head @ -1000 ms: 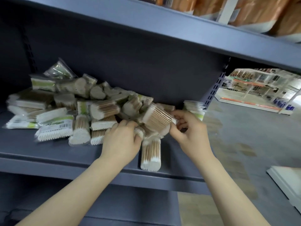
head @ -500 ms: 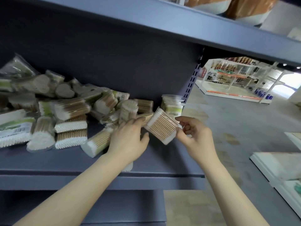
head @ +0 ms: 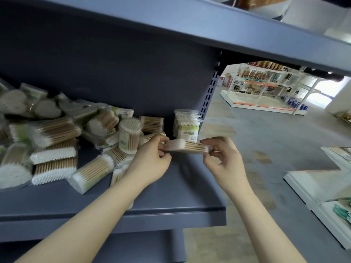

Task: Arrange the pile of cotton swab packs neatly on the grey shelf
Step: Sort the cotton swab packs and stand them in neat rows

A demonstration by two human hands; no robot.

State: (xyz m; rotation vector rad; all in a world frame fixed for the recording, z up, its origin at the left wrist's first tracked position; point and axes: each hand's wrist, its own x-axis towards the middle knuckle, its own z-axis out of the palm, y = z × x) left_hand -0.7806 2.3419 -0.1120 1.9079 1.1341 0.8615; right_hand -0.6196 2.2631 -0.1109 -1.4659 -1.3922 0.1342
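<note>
Item: one flat cotton swab pack [head: 187, 147], pinched at either end by left hand [head: 152, 164] and right hand [head: 224, 160], held level above the grey shelf [head: 180, 186] (right end). Pile of packs [head: 57, 141] lies left; one upright pack [head: 187, 126] just behind.

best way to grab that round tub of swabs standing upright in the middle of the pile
Wrap the fingers round the upright tub's side wall, near the top, coming down from above and in front. It stands on end with its top clear, while loose packs crowd its base and left side.
</note>
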